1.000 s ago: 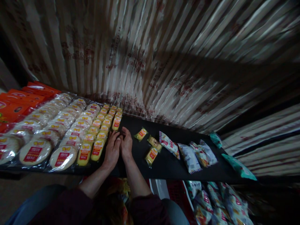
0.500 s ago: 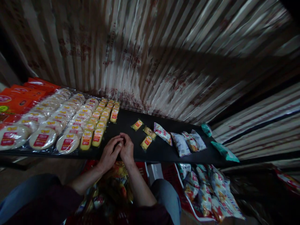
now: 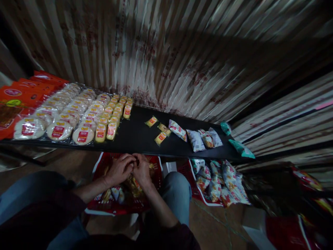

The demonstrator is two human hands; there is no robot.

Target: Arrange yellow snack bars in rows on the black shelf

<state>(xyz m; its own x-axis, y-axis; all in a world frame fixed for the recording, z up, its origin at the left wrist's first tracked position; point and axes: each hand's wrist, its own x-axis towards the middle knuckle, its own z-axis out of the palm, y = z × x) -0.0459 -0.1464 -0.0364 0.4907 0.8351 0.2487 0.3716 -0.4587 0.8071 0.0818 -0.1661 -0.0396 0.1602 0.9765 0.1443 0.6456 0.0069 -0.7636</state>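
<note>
Over the red basket [image 3: 97, 173] between my knees, my left hand [image 3: 121, 169] and my right hand [image 3: 142, 170] meet at the fingertips. The fingers of both are curled inward, and whatever lies between them is hidden. Beneath them, the basket holds several wrapped snacks [image 3: 135, 187], partly covered by my forearms. Just beyond my hands is the front edge of a black table [image 3: 135, 139]. On it, nearest to them, lie small yellow wrapped cakes [image 3: 111, 130] in rows and a loose yellow packet [image 3: 160, 138].
Left on the table are rows of round white wrapped cakes [image 3: 58, 130] and orange bags [image 3: 23, 92]. White snack bags [image 3: 195, 140] and green packets [image 3: 241, 148] lie to the right. A second basket [image 3: 194, 173] of bags stands below. Striped sheeting [image 3: 156, 62] hangs behind.
The view has tipped downward, showing more of the basket and floor. My hands have drawn back from the table's front edge to above the basket, still together.
</note>
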